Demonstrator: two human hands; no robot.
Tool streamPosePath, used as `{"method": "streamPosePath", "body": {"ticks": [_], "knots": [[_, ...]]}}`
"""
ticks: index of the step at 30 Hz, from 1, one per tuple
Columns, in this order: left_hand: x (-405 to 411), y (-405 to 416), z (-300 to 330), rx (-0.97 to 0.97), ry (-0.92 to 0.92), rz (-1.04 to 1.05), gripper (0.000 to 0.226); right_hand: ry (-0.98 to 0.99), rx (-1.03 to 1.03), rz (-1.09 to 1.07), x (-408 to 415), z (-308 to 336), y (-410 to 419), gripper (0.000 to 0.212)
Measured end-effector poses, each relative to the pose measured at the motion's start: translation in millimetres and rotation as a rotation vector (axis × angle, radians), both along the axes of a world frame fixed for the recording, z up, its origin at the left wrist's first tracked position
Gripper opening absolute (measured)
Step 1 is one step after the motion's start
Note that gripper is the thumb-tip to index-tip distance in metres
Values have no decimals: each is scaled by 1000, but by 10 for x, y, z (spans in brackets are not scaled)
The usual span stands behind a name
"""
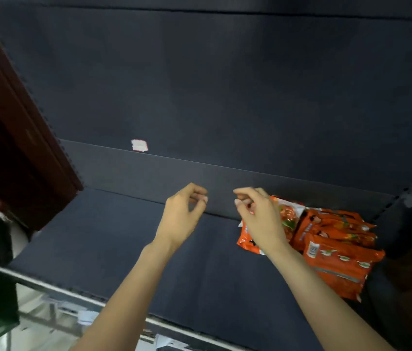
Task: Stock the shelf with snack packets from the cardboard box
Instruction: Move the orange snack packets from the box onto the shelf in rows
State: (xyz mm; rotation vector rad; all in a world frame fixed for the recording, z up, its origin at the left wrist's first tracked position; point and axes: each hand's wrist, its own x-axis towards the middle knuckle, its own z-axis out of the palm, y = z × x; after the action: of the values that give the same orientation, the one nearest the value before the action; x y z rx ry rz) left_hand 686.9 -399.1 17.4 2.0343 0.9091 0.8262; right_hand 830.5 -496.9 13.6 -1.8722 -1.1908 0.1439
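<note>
Both of the person's arms reach in over the dark shelf [113, 239], and neither hand carries anything. The left hand [182, 219] hangs above the bare middle of the shelf, its grip loose: fingers lightly curled, thumb and fingertips near each other but with nothing between them. The right hand [260, 219] is just to the right of it, also slack, fingers bent and parted, hovering over the left end of the orange snack packets [336, 252]. Whether its palm brushes the nearest packet I cannot tell; the fingers themselves are not closed round one.

The packets lie in a small heap on the shelf's right end, close to the back panel [199, 84], overlapping each other, one showing a barcode label toward the shelf's front edge. A small white sticker [139, 145] sits on the back panel, up and left of the hands. A reddish-brown wooden frame [22, 148] runs along the shelf's left side. The shelf's pale metal front rail [48, 283] crosses below the forearms.

The cardboard box is not in view.
</note>
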Motion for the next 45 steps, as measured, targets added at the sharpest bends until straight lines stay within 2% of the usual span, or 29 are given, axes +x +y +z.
{"method": "streamPosePath", "body": {"ticks": [6,15,22,30,33,38,42,45], "knots": [[-1346,391,-24,-70,-80,210,5,56,11,145,-1186,-16,565,16],[-3968,1086,-137,-88,27,356,25,102,-86,362,-3590,-129,1539,17],[-5512,1673,-156,-111,66,554,11,148,-140,488,-5019,-197,2322,19],[-6329,2586,-256,-90,180,635,15,150,-189,563,-5830,-406,3391,27],[-6442,2858,-335,-101,245,587,25,155,-262,569,-6002,-564,3680,32],[-6591,3242,-530,-54,438,507,46,175,-404,596,-6144,-699,3959,53],[-6742,3431,-656,-58,552,408,60,323,-473,592,-6249,-833,4080,61],[-6864,3531,-710,-68,585,314,60,420,-491,523,-6346,-902,4129,56]]}}
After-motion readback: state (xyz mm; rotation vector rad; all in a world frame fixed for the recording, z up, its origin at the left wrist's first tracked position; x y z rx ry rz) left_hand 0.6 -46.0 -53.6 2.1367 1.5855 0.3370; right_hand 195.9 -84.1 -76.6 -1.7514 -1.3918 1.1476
